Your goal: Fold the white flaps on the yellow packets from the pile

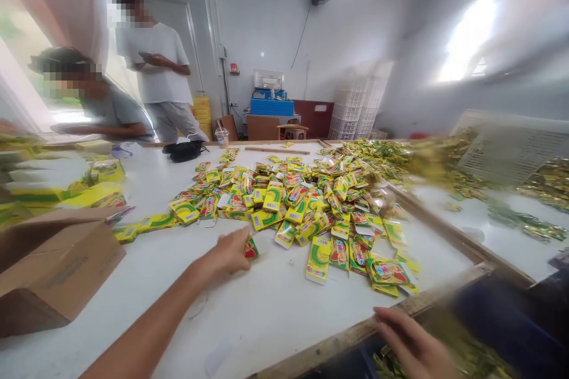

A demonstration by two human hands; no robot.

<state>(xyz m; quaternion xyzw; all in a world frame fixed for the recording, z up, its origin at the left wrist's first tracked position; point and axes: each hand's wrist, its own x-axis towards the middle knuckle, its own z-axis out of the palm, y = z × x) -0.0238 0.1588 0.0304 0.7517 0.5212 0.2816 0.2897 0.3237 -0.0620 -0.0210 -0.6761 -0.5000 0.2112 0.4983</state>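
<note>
A big pile of small yellow and green candy boxes [272,195] with red print lies across the white table. In front of its near left side, my left hand [231,253] has its fingers closed round one small box [251,249], partly hidden by the hand. At the lower right, my right hand [411,340] is over the table's wooden front edge, fingers stretched out and slightly blurred, with nothing seen in it. Below that hand, a dark blue bin [502,320] holds shiny green-gold packets.
An open cardboard box [66,266] stands at the left, near stacked yellow cartons [104,172]. Wooden strips [440,222] edge the table. A tilted white crate [507,151] lies among gold packets at the right. Two people are at the back left, near a black pouch [184,150] and a plastic cup [221,135].
</note>
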